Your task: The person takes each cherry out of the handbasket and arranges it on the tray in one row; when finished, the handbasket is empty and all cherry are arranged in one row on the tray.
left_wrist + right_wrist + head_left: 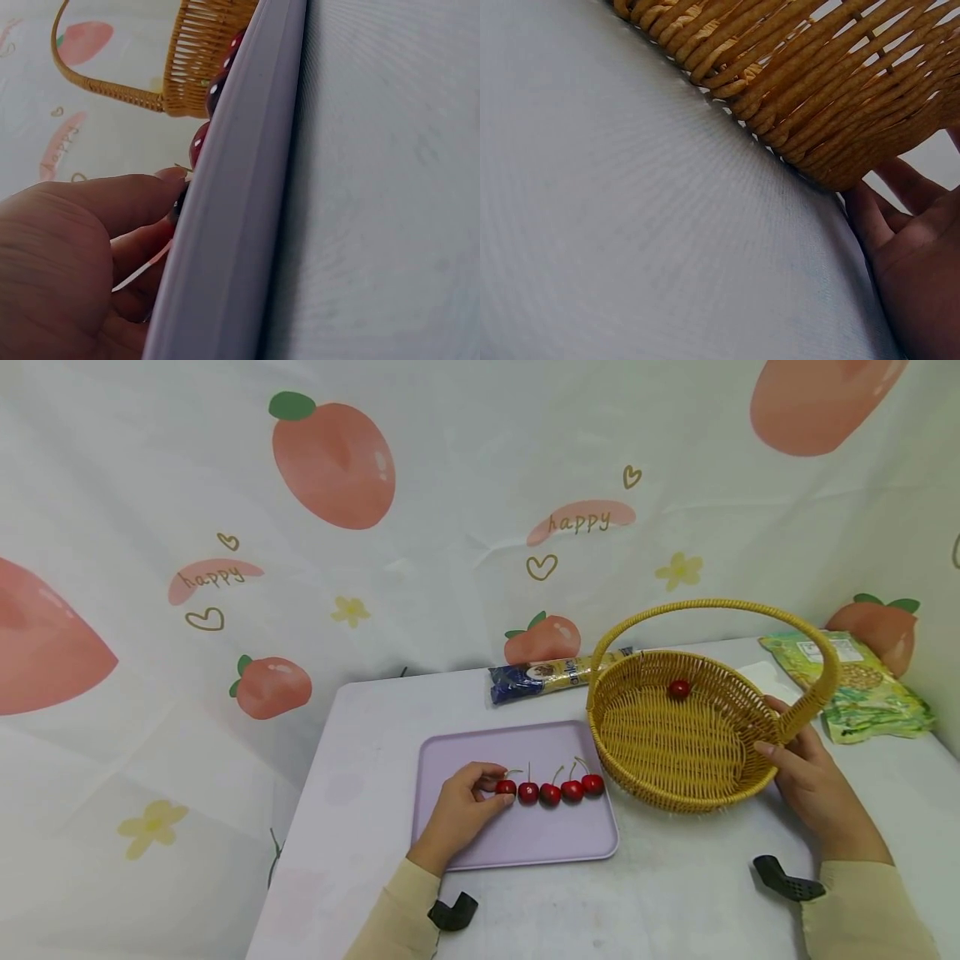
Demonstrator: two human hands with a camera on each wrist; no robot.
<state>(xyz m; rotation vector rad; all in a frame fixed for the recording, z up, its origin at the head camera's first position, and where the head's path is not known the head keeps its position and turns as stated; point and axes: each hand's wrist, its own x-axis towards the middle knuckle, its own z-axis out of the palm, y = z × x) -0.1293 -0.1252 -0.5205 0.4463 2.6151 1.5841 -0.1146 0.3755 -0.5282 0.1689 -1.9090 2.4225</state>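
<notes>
My left hand (461,807) reaches over the lilac tray (532,843) and pinches the leftmost cherry (506,787) between thumb and fingers. That cherry is mostly hidden behind the tray's edge in the left wrist view. Several more red cherries (551,794) with stems up form a row to its right on the tray. A round wicker basket (667,743) with a tall handle stands right of the tray, one cherry (678,690) inside near its back wall. With the thumb over the rim, my right hand (813,781) grips the basket's right side; fingers touch its outer wall (795,97) low down.
Behind the tray lies a blue and yellow packet (547,677), partly hidden by the basket. A green and yellow bag (862,685) lies at the back right. A printed cloth (435,593) hangs behind the white table (360,760).
</notes>
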